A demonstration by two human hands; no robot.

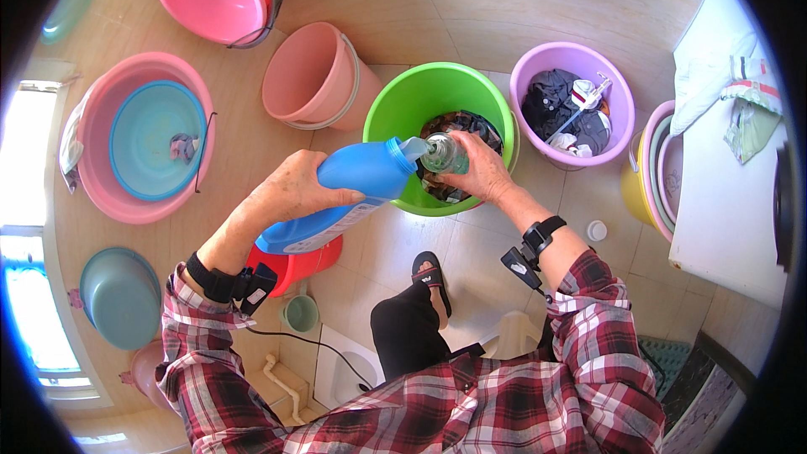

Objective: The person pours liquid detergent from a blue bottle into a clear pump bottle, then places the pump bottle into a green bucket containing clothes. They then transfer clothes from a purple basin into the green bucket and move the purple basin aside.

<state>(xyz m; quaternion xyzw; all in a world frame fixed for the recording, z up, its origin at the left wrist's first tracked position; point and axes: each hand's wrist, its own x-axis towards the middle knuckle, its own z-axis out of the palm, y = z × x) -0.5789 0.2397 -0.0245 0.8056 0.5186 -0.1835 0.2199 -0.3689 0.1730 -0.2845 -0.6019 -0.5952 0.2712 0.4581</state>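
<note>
My left hand grips a large blue plastic bottle that lies tilted, its spout pointing right. The spout meets the mouth of a small clear bottle, which my right hand holds around its side. Both are above a green bucket with dark patterned cloth inside. Whether liquid flows between the two cannot be told. To the right stands a purple bucket with dark and white clothes and a clear plastic hanger-like item in it.
A pink bucket stands left of the green one, and a red bucket is partly beneath the blue bottle. A white round cap lies on the tiles. Nested basins stand beside a white appliance at right. A green dipper is lower left.
</note>
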